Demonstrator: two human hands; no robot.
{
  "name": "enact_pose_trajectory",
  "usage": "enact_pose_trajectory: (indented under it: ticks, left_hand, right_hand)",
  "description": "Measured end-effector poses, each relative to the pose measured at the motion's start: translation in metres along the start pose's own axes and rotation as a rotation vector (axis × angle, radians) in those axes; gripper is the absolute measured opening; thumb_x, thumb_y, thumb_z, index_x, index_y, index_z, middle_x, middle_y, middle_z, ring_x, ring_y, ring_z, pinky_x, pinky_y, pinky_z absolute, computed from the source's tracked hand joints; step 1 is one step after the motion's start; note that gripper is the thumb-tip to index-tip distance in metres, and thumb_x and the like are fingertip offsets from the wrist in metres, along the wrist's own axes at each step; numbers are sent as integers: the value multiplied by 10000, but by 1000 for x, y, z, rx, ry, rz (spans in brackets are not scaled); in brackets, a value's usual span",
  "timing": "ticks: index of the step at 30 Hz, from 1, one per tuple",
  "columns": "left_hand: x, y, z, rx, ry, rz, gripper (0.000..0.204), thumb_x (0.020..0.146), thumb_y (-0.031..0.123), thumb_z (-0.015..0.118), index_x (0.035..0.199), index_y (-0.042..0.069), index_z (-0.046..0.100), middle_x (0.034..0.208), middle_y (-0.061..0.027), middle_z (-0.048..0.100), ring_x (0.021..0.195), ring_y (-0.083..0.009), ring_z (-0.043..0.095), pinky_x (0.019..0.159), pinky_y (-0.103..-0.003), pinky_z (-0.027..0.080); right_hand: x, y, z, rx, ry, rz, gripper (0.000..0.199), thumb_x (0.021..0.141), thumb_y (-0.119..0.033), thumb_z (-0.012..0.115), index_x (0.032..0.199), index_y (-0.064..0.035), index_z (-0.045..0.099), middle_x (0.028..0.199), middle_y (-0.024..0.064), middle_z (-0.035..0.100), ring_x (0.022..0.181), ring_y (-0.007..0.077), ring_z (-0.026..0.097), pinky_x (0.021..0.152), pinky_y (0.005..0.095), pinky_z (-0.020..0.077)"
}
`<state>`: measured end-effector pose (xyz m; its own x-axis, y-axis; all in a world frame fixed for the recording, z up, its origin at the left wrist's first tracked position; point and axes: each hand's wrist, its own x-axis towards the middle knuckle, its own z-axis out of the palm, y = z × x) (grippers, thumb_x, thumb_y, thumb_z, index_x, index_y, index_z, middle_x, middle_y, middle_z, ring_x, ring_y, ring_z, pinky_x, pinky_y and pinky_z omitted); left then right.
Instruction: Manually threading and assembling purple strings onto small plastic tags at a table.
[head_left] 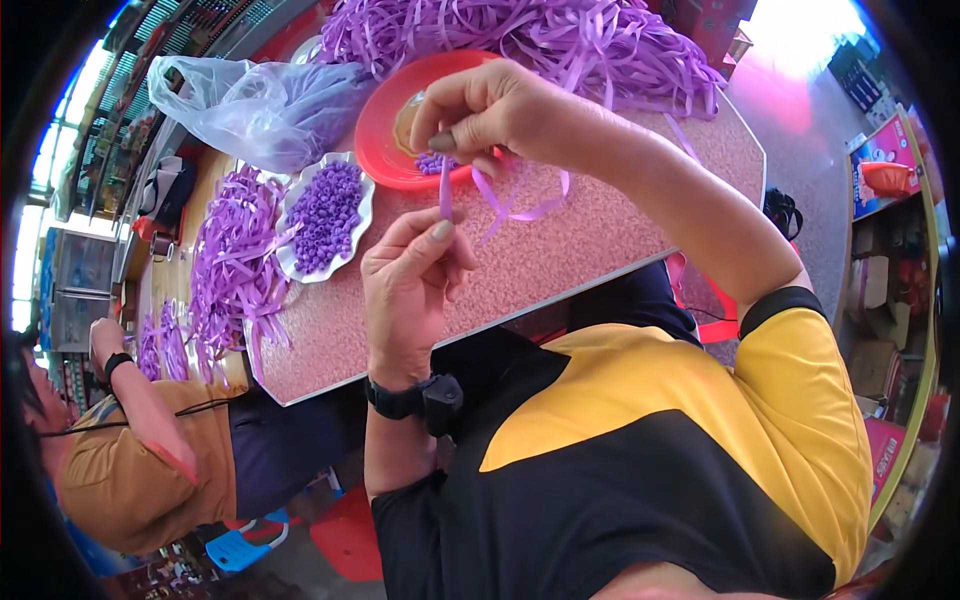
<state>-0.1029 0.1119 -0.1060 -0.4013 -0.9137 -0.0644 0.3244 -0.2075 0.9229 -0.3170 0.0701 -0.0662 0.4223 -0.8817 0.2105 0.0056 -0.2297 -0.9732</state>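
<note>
A short stretch of purple ribbon runs upright between my two hands. My left hand, with a black band on its wrist, pinches its lower end between thumb and forefinger. Above it, my right hand grips the upper end, fingers bent, over the edge of a red plate. A loose tail of ribbon curls on the table beside the right hand. Small purple beads lie in the plate, partly hidden by that hand. Left of my hands, a white scalloped dish holds many purple beads.
A big heap of purple ribbons covers the far side of the pink speckled table. More ribbons lie at the left, below a clear plastic bag. Another person sits at the left. Shelves stand at the right.
</note>
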Motion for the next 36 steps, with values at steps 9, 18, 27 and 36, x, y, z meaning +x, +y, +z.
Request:
enact_pose_trajectory:
  ticks: [9,18,27,36]
  left_hand:
    - [7,-26,-33,-723,-342,-73,191,1037,183,481,1107,71,618,924,-90,620,792,-189,590,538,-284,430]
    - [-10,-27,-68,-769,-225,84,173,1023,193,532,1122,82,621,1018,-82,643,1053,-269,580,789,-356,449]
    - [-20,-18,-112,-843,21,194,263,1001,209,575,1225,78,616,1104,-139,652,1095,-289,589,722,-327,496]
    - [-26,4,-145,-934,140,237,309,1002,136,566,1288,20,557,930,-103,521,824,-215,517,631,-282,440]
  right_hand:
    - [-39,7,35,-37,165,38,134,947,-57,600,1052,-16,672,794,20,634,578,77,575,542,223,455]
    - [-82,20,-17,-238,253,146,143,923,-48,585,1032,-44,677,716,-31,546,574,29,473,487,186,352]
    - [-134,25,-37,-309,261,262,135,890,-14,587,1001,-8,665,742,-22,548,612,52,492,537,210,383]
    - [-140,22,-25,-422,92,274,125,875,0,617,987,-7,671,794,-22,576,679,63,500,598,227,397]
